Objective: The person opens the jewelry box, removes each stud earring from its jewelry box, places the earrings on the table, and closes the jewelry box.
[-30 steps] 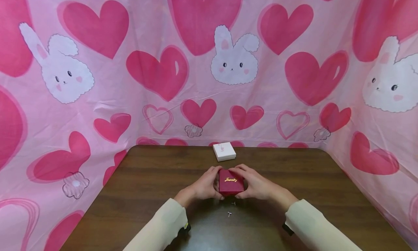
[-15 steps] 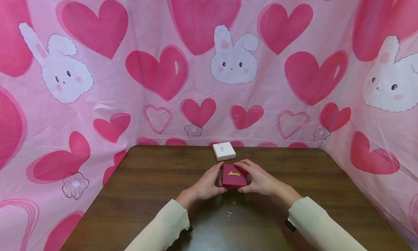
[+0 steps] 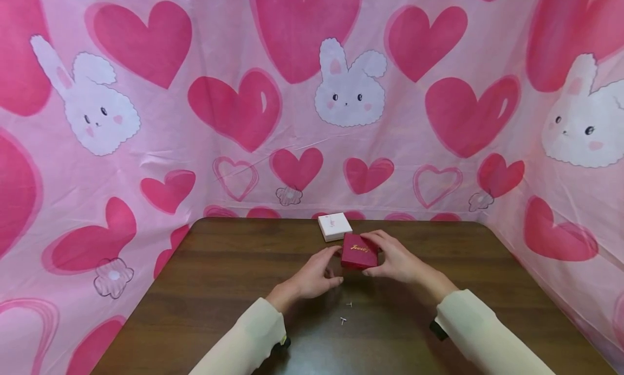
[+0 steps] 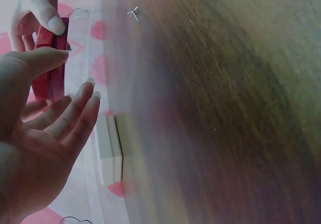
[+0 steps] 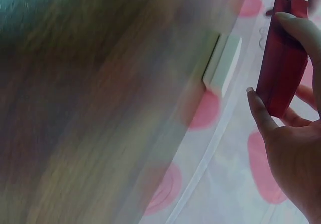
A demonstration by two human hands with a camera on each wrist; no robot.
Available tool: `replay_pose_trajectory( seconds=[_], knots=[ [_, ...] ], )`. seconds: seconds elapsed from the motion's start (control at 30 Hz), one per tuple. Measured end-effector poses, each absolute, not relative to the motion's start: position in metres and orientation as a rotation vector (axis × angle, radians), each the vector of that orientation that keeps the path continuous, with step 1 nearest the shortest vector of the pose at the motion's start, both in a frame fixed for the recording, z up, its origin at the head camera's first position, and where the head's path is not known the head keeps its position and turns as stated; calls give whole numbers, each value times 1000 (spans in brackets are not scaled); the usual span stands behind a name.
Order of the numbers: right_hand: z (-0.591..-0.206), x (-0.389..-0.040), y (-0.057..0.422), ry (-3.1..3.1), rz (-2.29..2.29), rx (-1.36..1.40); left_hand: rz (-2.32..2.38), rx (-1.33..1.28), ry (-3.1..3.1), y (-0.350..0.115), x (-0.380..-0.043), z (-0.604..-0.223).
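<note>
My right hand [image 3: 397, 258] grips a dark red jewelry box [image 3: 359, 250] with gold lettering on its lid, thumb on the near side and fingers on the far side. The box is lifted off the table, as the right wrist view shows the red box [image 5: 283, 58] in the air. Just left of it is my left hand [image 3: 312, 275], its thumb and fingers spread and loosely curved. In the left wrist view the left hand [image 4: 45, 128] has nothing between its fingers. Two small silver pieces, perhaps earrings [image 3: 343, 321], lie nearer to me on the table.
A white box [image 3: 335, 226] with a small pink print lies by the table's back edge, just behind the red box. The brown wooden table [image 3: 234, 277] meets a pink heart-and-rabbit cloth [image 3: 292, 109] at the back and sides.
The red jewelry box has moved away from me and to the right, toward the white box. My left hand has come off its side while the right hand keeps its hold.
</note>
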State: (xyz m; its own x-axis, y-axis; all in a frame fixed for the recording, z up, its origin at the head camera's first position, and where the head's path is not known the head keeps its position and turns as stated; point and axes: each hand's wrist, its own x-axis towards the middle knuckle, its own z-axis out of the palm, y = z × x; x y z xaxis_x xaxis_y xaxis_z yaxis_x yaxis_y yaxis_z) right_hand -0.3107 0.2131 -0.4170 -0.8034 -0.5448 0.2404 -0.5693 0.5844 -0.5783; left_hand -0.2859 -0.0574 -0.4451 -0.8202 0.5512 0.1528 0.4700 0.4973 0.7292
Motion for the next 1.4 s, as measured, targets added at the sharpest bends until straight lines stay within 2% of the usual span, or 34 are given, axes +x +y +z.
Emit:
replay_pose_trajectory(
  seconds=[0.3,0.57,0.9,1.4],
  knots=[
    [-421,-331,240,-2764,973,796,1143,993,2754,-61,-301,-445],
    [-434,-348,257,-2740,881,656,988,794,2997,-61,-328,-441],
    [-445,-360,270,-2884,880,453,1155,558,3020,-55,-363,-433],
    [-461,-362,275,-2987,771,320,1369,379,2842,-53,-399,-452]
  ],
)
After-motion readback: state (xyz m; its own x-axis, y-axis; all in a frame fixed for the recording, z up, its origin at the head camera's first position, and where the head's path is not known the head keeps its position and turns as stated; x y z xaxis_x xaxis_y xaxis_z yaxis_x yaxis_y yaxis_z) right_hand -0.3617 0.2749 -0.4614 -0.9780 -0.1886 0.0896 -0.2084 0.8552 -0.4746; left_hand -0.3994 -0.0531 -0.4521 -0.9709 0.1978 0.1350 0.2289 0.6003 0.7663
